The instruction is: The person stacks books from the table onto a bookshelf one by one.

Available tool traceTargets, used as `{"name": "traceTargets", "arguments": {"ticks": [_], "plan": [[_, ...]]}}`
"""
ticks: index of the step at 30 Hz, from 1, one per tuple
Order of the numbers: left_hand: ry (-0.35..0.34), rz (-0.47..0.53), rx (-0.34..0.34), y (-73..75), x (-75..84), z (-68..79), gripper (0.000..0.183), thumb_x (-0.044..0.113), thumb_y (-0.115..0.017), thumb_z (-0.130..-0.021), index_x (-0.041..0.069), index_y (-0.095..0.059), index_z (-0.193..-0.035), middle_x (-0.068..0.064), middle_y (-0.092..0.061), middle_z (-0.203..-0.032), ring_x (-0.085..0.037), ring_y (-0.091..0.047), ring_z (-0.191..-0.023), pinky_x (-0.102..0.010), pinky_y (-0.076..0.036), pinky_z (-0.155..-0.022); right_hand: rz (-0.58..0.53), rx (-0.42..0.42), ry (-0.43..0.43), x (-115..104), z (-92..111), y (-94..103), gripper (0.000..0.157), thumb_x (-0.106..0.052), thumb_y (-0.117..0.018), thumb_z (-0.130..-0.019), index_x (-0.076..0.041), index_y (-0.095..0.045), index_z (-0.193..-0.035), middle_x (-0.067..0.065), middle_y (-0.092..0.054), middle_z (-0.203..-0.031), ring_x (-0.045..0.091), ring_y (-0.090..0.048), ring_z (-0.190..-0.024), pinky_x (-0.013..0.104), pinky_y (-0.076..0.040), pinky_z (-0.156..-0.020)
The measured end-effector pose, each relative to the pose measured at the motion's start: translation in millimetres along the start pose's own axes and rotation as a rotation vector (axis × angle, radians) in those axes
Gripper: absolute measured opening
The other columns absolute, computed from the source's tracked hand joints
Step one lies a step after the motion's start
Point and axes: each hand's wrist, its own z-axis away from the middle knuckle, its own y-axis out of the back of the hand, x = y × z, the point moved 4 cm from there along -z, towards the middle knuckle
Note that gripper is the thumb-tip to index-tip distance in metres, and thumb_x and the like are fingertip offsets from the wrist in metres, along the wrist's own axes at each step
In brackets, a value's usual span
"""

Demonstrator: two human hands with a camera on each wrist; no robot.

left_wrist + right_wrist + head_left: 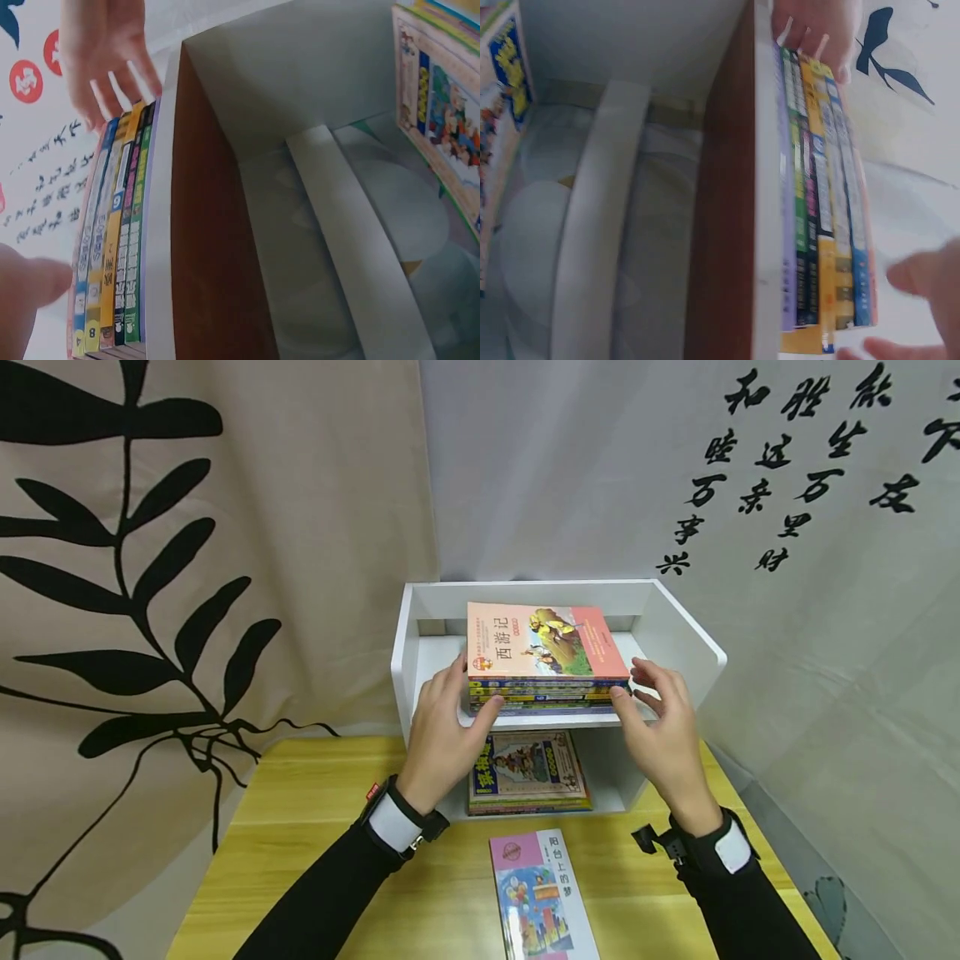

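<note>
On the upper shelf of the white shelf unit, a stack of books (548, 643) lies flat, topped by a pink-orange picture-cover book. My left hand (446, 727) is at the stack's left side, its fingers along the side and its thumb apart near the front. At the right side is my right hand (663, 727), fingers slightly bent, thumb by the front corner. The right wrist view has the spines (810, 202) in a row, with the right fingers just off the stack's end. The left thumb (37, 289) is near the cover in the left wrist view.
The white shelf unit (678, 610) stands on a yellow wood-grain table (300, 827). More books (531, 768) lie on its lower level. A pink-and-white book (542, 893) lies on the table in front. Curtains (337, 527) hang behind and at both sides.
</note>
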Motion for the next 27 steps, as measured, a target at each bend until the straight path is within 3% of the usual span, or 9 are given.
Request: {"name": "traceTargets", "arguments": {"ticks": [4,7,12,18,21,27], "plan": [[-0.036,0.030,0.110,5.4,-0.3,14.8,0.047,0.037,-0.066,-0.102,0.006,-0.059,-0.136,-0.011,-0.061,-0.115,-0.028,-0.056,-0.107,-0.042,-0.048,-0.089,0.005,0.120,0.043,-3.6,21.6,6.0,0.022,-0.008,-0.068,-0.100,0.004,-0.073,-0.118,0.016,-0.061,-0.109,0.014,-0.056,-0.101,0.022,-0.051,-0.091],[-0.123,0.052,0.161,8.3,-0.6,28.8,0.024,0.029,-0.065,-0.103,0.008,-0.064,-0.115,-0.005,-0.058,-0.095,-0.022,-0.055,-0.092,-0.040,-0.047,-0.078,0.014,0.122,0.078,-3.5,35.8,7.9,0.012,-0.004,-0.068,-0.100,0.004,-0.076,-0.103,0.011,-0.063,-0.096,0.010,-0.055,-0.087,0.015,-0.044,-0.076],[-0.209,0.083,0.084,3.2,-8.1,49.6,0.014,0.025,-0.064,-0.105,0.013,-0.069,-0.103,0.004,-0.059,-0.085,-0.012,-0.056,-0.078,-0.032,-0.052,-0.065,0.007,0.028,0.120,23.4,53.2,3.5,0.010,-0.008,-0.069,-0.100,-0.008,-0.078,-0.105,0.001,-0.067,-0.093,0.008,-0.060,-0.077,0.012,-0.048,-0.069],[-0.152,0.108,-0.032,-12.0,-35.9,75.6,0.016,0.027,-0.062,-0.106,0.016,-0.073,-0.105,0.007,-0.066,-0.087,-0.008,-0.060,-0.074,-0.028,-0.054,-0.058,0.003,-0.082,0.070,50.7,77.3,-9.4,0.015,-0.009,-0.067,-0.102,-0.014,-0.077,-0.113,0.002,-0.072,-0.096,0.011,-0.066,-0.074,0.016,-0.053,-0.065],[-0.105,0.102,-0.064,-18.3,-51.6,88.0,0.016,0.027,-0.064,-0.106,0.015,-0.075,-0.106,0.007,-0.070,-0.088,-0.006,-0.063,-0.076,-0.027,-0.057,-0.062,0.042,-0.147,0.014,65.6,91.4,-18.6,0.015,-0.014,-0.067,-0.103,-0.015,-0.076,-0.114,0.000,-0.073,-0.095,0.011,-0.066,-0.074,0.021,-0.055,-0.063],[0.040,0.094,-0.109,-31.3,-85.0,110.1,0.012,0.025,-0.067,-0.104,0.019,-0.077,-0.104,0.011,-0.070,-0.087,-0.004,-0.064,-0.077,-0.028,-0.060,-0.067,0.185,-0.378,-0.131,99.8,123.9,-43.5,0.029,-0.026,-0.066,-0.104,-0.009,-0.074,-0.127,0.002,-0.073,-0.101,0.014,-0.069,-0.082,0.031,-0.061,-0.068]]}}
